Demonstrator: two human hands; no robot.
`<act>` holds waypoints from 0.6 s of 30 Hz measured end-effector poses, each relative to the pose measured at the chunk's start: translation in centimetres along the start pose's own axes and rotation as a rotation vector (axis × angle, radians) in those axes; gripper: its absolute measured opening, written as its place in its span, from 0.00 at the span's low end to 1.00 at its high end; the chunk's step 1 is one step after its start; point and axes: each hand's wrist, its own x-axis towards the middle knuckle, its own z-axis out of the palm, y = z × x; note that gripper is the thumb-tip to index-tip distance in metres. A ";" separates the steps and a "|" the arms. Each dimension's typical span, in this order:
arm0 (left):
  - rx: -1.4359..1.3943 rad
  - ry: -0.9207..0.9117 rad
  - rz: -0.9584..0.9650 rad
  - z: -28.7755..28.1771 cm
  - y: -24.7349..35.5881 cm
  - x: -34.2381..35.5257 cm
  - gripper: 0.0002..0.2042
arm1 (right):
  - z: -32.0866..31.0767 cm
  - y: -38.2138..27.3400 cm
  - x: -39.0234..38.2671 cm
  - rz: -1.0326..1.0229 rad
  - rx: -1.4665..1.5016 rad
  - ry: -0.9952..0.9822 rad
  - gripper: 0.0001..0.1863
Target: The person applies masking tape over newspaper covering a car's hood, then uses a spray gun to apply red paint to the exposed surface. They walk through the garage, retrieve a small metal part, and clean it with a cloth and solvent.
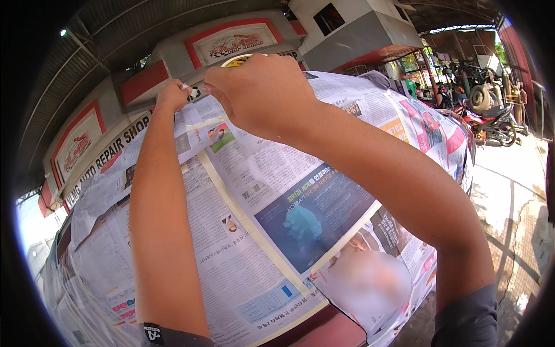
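Note:
Sheets of newspaper (pixel 254 168) cover a dark red car (pixel 324 329), joined by strips of pale masking tape (pixel 243 220). Both of my arms reach far forward over the paper. My right hand (pixel 263 95) is closed around a roll of tape (pixel 237 60); only its yellow printed inner rim shows above the knuckles. To its left, my left hand (pixel 171 95) is closed in a pinch, with a small pale bit of what looks like tape at the fingertips. The back of my right hand hides most of the roll and its fingers.
Loose newspaper edges (pixel 110 202) hang at the left side. Beyond the car stands a shop front with red-framed signs (pixel 234 43). At the far right are a red motorcycle (pixel 491 124), a tyre (pixel 479 99) and a person in green (pixel 410 87) on sunlit concrete.

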 end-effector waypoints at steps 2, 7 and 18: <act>0.019 -0.057 0.014 1.4 -1.1 1.4 0.13 | -1.0 1.2 -1.0 0.042 0.030 -0.024 0.10; 0.134 -0.077 0.068 2.3 -0.1 1.6 0.09 | -3.8 4.4 -3.9 0.166 0.089 -0.203 0.11; 0.470 -0.067 -0.025 3.5 -0.4 2.2 0.29 | -4.3 5.0 -9.3 0.350 0.261 -0.407 0.12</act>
